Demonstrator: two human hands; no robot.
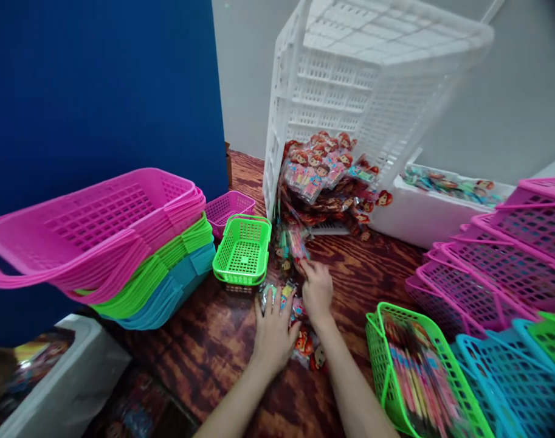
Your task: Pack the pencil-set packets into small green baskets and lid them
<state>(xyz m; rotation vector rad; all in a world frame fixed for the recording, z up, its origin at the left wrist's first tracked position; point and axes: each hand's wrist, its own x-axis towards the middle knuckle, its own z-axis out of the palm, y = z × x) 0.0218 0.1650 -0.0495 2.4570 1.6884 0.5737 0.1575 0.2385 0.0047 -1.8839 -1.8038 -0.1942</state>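
My left hand (273, 331) lies flat with its fingers apart on several small clear plastic packets (299, 309) on the table. To its right, my right hand (317, 289) reaches farther forward, its fingertips closed on the edge of a blurred pink packet (298, 242) in front of the heap. More cartoon-figure packets (316, 164) are heaped in the mouth of a white crate (281, 97) tipped on its side. Below my wrists lie loose packets (307, 347) with red-haired figures. A green basket (244, 246) with nothing in it stands just left of my hands.
Nested pink, green and blue baskets (168, 243) rise at the left. A green basket (380, 365) full of packets stands at the right, beside blue baskets (500, 359) and pink baskets (468, 274). White boxes (405, 213) hold more packets. A blue panel (99, 91) stands behind.
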